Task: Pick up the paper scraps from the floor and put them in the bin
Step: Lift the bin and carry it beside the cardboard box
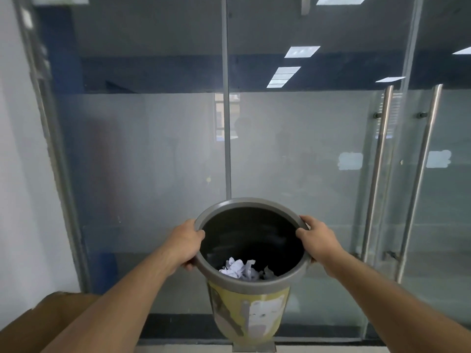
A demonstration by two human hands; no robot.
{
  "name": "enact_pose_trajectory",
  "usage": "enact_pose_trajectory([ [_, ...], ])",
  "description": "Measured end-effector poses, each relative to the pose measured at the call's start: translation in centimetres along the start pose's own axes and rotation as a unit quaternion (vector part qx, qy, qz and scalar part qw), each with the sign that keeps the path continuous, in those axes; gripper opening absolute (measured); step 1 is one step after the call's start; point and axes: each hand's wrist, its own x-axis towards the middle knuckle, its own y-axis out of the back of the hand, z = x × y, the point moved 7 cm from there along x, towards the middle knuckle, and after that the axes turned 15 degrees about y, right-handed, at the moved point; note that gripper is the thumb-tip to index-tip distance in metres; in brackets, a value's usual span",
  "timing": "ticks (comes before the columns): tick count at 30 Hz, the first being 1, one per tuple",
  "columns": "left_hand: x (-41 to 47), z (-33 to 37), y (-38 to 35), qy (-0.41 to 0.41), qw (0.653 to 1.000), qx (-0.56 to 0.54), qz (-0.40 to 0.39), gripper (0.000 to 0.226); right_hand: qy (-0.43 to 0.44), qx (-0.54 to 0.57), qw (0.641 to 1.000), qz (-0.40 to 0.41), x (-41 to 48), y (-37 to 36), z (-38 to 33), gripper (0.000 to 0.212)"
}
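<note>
A round bin point(251, 203) with a grey rim, black inside and a yellow wall with a cartoon bear is held up in front of me, off the floor. My left hand point(187, 242) grips the rim on its left side and my right hand point(317, 240) grips the rim on its right side. Crumpled white paper scraps point(238, 268) lie at the bottom of the bin. No scraps show on the small strip of floor in view.
A frosted glass partition point(153, 161) stands right behind the bin. Glass doors with two tall steel handles point(379, 174) are at the right. A brown cardboard box point(51, 314) sits at the lower left beside a white wall.
</note>
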Motion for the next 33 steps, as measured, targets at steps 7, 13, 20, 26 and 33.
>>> enact_pose_trajectory([
  [7,6.6,-1.9,0.4,0.025,1.000,-0.002,0.008,0.019,-0.013,0.013,1.000,-0.025,4.8,-5.1,1.4,0.044],
  [13,14.9,-2.8,2.9,0.022,1.000,-0.011,0.004,0.018,-0.003,-0.002,1.000,-0.027,11.5,-10.5,0.5,0.043],
  [20,24.3,-3.4,7.8,0.022,0.999,-0.006,0.025,0.019,0.015,-0.005,1.000,-0.023,19.1,-17.6,-1.7,0.041],
  [26,30.4,-5.4,9.4,0.029,0.999,0.011,0.023,0.019,0.022,0.000,0.999,-0.039,24.2,-23.6,-0.5,0.041],
  [33,36.3,-7.2,9.4,0.065,0.997,0.013,0.033,0.021,0.035,0.018,0.996,-0.083,30.6,-29.4,2.0,0.044],
])
